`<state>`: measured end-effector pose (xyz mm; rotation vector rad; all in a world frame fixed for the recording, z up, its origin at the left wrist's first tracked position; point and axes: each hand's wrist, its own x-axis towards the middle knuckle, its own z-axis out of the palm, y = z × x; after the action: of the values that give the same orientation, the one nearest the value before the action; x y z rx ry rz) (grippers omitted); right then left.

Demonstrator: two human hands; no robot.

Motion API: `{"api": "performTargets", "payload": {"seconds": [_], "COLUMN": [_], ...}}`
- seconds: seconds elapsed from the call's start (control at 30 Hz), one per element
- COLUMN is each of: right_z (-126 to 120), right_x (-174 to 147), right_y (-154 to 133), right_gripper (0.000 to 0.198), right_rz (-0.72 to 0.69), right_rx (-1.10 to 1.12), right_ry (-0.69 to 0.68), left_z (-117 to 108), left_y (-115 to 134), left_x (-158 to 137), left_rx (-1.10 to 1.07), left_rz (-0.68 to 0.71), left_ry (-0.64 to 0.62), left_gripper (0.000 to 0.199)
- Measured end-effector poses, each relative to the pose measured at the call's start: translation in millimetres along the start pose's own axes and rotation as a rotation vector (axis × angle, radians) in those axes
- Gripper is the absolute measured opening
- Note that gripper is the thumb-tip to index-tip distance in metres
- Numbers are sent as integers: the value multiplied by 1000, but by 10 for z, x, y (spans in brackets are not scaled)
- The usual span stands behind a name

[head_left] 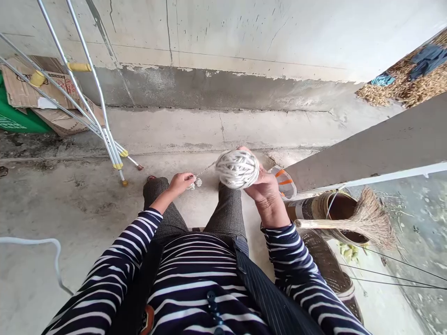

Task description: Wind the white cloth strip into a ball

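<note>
My right hand (263, 184) is closed around a ball of white yarn (237, 169), holding it out in front of my body. A single strand runs from the ball down to the left. At its other end, my left hand (181, 183) pinches a small bunched piece of white yarn (195, 183), which looks knotted or crocheted. The exact shape of that piece is too small to make out. Both hands are above my knees, with the ball higher and to the right.
Metal crutches (104, 135) lean at the left before cardboard boxes (52, 93). At right, a straw broom (366, 221) lies across a bucket (340, 207), beside a pillar (370, 139). A white hose or cable (42, 241) crosses the floor at left.
</note>
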<state>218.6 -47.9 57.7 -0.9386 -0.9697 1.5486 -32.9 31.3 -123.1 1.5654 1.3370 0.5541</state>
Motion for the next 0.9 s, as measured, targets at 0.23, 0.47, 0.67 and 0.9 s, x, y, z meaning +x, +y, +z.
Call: {"api": "performTargets", "payload": {"seconds": [0.23, 0.47, 0.67, 0.9], "right_z": [-171, -78, 239, 383], "right_x": [29, -51, 56, -17], "right_y": [-322, -479, -395, -533], "right_gripper": [69, 68, 77, 83], "right_rz": [-160, -235, -103, -151], "right_rx": [-60, -42, -49, -172], "right_ry": [102, 135, -15, -15], "left_z": [-117, -411, 238, 748], "left_y": [-94, -64, 139, 284], "left_x": [4, 136, 139, 255], "left_rx": [-66, -510, -309, -124], "left_rz": [-3, -63, -55, -66], "left_ry": [178, 363, -123, -51], "left_gripper": [26, 33, 53, 40]}}
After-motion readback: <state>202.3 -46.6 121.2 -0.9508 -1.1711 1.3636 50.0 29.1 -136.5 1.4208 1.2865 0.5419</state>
